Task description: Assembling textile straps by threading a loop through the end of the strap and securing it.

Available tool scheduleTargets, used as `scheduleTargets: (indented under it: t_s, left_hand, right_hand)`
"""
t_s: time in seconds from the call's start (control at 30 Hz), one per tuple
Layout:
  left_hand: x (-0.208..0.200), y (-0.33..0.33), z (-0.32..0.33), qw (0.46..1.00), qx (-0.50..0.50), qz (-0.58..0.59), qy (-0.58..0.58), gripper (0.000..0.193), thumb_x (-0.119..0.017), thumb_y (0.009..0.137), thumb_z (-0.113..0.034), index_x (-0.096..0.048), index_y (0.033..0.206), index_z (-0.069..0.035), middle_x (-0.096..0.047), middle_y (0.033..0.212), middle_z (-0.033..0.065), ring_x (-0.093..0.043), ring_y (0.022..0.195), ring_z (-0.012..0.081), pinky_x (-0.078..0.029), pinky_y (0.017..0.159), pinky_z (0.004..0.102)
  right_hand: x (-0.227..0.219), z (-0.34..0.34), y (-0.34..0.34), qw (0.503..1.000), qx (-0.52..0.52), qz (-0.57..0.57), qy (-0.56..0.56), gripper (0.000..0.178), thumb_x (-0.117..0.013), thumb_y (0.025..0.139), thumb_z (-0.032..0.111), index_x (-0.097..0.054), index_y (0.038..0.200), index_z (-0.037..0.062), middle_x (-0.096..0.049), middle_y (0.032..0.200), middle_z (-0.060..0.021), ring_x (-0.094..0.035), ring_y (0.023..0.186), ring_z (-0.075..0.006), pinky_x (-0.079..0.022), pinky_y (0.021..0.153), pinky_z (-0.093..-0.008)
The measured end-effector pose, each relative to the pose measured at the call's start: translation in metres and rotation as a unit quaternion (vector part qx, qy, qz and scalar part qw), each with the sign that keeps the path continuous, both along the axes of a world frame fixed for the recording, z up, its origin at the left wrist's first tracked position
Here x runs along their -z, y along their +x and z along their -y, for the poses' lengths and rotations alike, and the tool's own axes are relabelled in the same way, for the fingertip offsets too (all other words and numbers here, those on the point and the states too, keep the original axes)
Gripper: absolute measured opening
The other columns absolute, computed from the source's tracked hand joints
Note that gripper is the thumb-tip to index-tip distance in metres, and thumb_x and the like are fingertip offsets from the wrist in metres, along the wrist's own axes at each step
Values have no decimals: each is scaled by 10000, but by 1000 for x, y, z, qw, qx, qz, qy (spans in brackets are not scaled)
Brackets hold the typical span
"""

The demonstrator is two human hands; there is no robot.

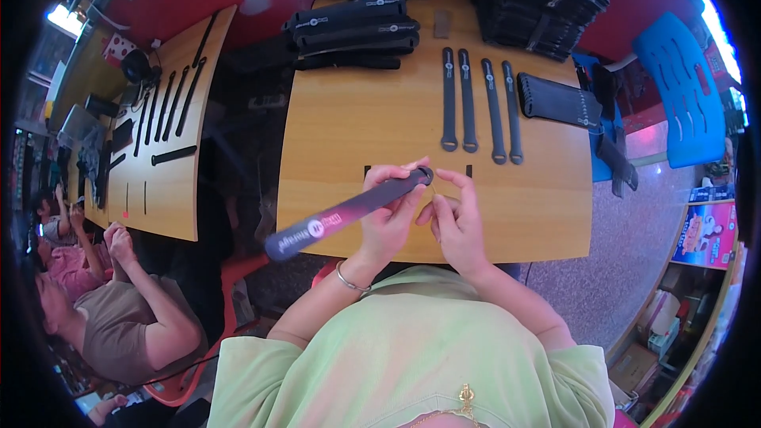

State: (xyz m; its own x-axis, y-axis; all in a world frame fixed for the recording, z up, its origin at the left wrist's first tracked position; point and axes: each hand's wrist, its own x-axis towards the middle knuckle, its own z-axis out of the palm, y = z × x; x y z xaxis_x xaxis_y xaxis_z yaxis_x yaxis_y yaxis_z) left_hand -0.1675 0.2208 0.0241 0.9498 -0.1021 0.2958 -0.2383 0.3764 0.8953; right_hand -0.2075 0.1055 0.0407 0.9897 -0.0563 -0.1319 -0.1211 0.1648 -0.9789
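Dark strap (pink-and-white print near one end), held aslant in midair, holed end rightward

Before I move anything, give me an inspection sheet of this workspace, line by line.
Surface: wooden table, partly covered.
Workpieces: one dark strap in hand; four loose straps in a row.
Clutter: dark strap piles at the far left; banded black bundle at the far right.
Hands: left hand holds the strap; right hand beside its holed end, grip unclear.
Cables: possibly a thin dark cord, lower left.
Surroundings: blue chair right; second table and co-worker left.
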Motion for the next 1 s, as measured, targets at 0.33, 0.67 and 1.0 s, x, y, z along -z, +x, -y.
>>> scheduleTargets:
  t_s: [0.33,0.67,1.0]
  left_hand:
    - [6,1,-3,994,62,-80,-29,317,-559,862,74,-417,1120,-45,-565,1093,103,-565,984,127,-473,830,262]
    - [1,26,-17,913,205,-329,-124,377,-607,876,-68,-377,1172,-29,-586,1058,129,-623,946,214,-547,797,338]
    - [4,10,0,974,95,-206,22,426,-606,867,-24,-449,1255,54,-591,1159,153,-597,1016,169,-484,893,280]
  right_hand:
    - [-6,10,11,997,-18,24,-74,258,-418,959,63,-412,1218,69,-575,668,-45,-412,490,-31,-309,448,-174]
    - [-21,14,12,956,-7,82,-283,127,-532,900,16,-588,1010,-13,-663,734,-98,-670,711,-157,-494,627,-252]
    - [-9,14,13,954,21,83,-287,123,-557,891,67,-596,1002,32,-652,703,-126,-670,671,-258,-500,560,-329]
